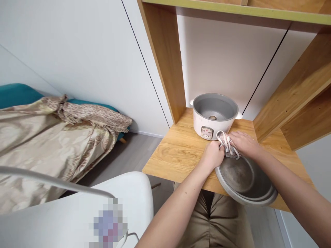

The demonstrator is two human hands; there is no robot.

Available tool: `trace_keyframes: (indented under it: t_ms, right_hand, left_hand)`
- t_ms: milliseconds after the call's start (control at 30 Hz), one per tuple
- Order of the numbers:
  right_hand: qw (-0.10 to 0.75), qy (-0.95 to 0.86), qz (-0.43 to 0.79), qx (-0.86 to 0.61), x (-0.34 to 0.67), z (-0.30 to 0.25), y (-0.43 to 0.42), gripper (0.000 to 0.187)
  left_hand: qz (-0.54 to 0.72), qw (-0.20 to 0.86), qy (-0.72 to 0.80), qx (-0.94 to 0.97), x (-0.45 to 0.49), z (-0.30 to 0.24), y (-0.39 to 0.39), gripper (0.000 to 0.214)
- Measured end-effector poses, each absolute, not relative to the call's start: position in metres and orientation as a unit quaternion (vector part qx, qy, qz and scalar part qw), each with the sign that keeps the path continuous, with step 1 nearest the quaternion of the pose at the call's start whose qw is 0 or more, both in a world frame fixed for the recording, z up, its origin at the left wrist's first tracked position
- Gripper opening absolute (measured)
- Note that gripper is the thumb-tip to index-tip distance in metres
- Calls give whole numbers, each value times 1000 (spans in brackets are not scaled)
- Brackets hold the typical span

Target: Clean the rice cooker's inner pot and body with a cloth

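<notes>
A white rice cooker point(199, 125) with a grey inside stands on the wooden tabletop, its top uncovered. In front of it, a round grey lid point(243, 175) is tilted, its hollow side facing me and its lower edge past the table's front edge. My left hand point(214, 154) is closed on the lid's upper left rim. My right hand point(244, 143) presses a crumpled, patterned cloth point(227, 143) against the lid's upper part, fingers bent over it. The cloth hides part of the rim and some fingertips.
Wooden uprights point(165, 58) and a shelf point(232, 8) frame the tabletop point(176, 151). To the left are a white chair point(131, 193) with a pixelated item and cable on it, and a teal sofa point(20, 91) under a patterned cover point(38, 155).
</notes>
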State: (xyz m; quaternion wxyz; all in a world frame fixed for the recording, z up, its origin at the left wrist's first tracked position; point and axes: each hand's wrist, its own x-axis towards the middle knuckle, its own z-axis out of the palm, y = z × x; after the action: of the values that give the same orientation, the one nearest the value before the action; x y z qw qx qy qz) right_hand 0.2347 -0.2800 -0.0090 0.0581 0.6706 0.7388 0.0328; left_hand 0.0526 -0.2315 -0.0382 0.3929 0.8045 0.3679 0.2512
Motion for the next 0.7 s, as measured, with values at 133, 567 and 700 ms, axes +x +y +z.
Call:
trace_keyframes:
  t_ms: [133,567,700]
  right_hand:
    - [44,742,27,668,234,-9,-280,41]
    - [68,643,-3,763,251,-6,-289,41]
    - [82,687,32,721,243,-8,-284,40]
  left_hand:
    - [233,383,383,808,53,-38,-232,28]
    - [240,408,376,796,52,-39,-232,26]
    - [244,401,370,802,53,-38,-231,26]
